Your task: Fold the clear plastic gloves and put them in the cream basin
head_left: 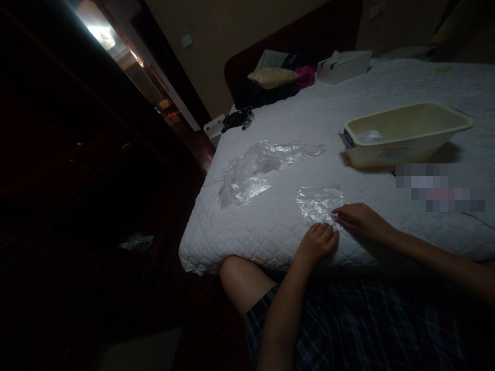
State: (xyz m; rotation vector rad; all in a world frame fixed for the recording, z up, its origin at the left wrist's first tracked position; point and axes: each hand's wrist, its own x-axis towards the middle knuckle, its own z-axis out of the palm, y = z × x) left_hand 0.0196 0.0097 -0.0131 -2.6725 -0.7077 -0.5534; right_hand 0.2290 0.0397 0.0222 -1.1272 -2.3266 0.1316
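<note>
A clear plastic bag (317, 202) lies flat on the white quilted bed (232, 237). My left hand (318, 242) rests at its lower edge with fingers curled; whether it grips the plastic is too dim to tell. At the bag's right edge, my right hand (355, 218) has its thumb and fingertips pinched together on the plastic. A spread of more crumpled clear bags (251, 170) lies farther to the left on the bed.
A cream plastic bin (402, 152) with some clear plastic inside stands behind my right hand. Near the headboard are a white box (342, 68), a tan cushion (273, 77) and dark cloth. A blurred patch covers something at the right.
</note>
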